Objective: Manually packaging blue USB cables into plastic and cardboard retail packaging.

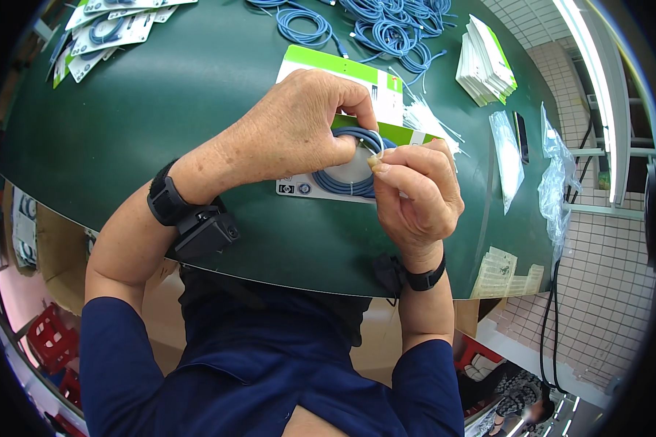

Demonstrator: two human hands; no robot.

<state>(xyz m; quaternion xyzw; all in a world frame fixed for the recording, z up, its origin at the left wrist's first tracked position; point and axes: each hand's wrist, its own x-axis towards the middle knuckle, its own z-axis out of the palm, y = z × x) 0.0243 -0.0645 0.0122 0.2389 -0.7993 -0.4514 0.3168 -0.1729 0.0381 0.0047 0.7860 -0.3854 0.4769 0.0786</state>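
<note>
A blue cable coil (340,186) lies on a white and green cardboard card (291,179) in front of me. My left hand (299,120) reaches over the card, thumb and forefinger closed on the coil's upper part. A thin white cable tie (377,143) loops round the cable there. Just to the right, my right hand (419,191) pinches the tie's end between thumb and forefinger. Lower on the coil, a second white tie is visible. Another green-topped card (346,68) lies partly under my left hand, farther away.
Loose blue cables (397,25) are heaped at the far side. White cable ties (431,120) lie right of the cards, near a card stack (482,65). Cards with cables (120,30) pile up far left. Plastic bags (507,160) and a dark flat object (521,137) are at right.
</note>
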